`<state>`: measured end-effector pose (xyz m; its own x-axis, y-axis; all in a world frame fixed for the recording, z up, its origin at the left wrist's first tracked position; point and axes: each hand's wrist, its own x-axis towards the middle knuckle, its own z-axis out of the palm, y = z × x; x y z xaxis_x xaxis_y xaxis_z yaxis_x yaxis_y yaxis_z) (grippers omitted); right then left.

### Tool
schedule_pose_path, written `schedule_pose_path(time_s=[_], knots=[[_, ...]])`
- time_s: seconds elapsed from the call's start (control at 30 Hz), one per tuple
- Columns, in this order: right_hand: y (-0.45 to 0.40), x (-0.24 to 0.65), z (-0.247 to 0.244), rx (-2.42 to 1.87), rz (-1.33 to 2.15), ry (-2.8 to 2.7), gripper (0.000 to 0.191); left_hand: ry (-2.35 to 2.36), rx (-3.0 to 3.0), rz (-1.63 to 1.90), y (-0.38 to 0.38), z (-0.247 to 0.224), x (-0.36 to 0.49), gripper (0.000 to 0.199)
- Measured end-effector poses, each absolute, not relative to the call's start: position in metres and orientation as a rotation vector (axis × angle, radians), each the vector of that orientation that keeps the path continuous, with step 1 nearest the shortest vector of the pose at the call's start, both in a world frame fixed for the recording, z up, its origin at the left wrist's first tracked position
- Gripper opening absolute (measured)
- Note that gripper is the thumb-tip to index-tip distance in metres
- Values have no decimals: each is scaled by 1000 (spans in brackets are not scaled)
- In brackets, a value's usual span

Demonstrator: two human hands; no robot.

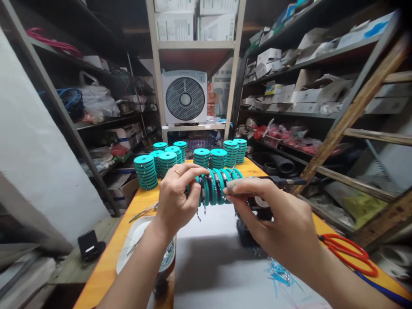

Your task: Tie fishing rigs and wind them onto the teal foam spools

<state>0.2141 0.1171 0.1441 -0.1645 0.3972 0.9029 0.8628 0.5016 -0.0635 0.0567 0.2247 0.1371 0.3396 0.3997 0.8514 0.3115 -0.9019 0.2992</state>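
A stack of teal spools (pixel 214 186), lying on its side, is held up above the table between my two hands. Dark line and small metal pieces show in the grooves, and a short end with beads dangles below. My left hand (pixel 180 193), with a ring on one finger, wraps the stack's left end. At the right end, the thumb and index finger of my right hand (pixel 270 210) pinch close against the spools; what small piece they grip is hidden. Several upright stacks of teal spools (pixel 144 171) stand behind, along the table's far part.
A white tray (pixel 124 257) with small metal parts sits at left, near pliers (pixel 141 212). Blue clippings (pixel 280 274) lie on the white sheet (pixel 206 266). Red-handled scissors (pixel 350 253) rest at right. A dark device stands behind my right hand. Shelves and a box fan (pixel 185 98) surround the table.
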Motion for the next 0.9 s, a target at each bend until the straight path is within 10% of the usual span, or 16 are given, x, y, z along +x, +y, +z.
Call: schedule_pose_path(time_s=[0.9], knots=[[131,206,136,-1105,-717,-1787,23,661,2491,1651,226,135,57,30]])
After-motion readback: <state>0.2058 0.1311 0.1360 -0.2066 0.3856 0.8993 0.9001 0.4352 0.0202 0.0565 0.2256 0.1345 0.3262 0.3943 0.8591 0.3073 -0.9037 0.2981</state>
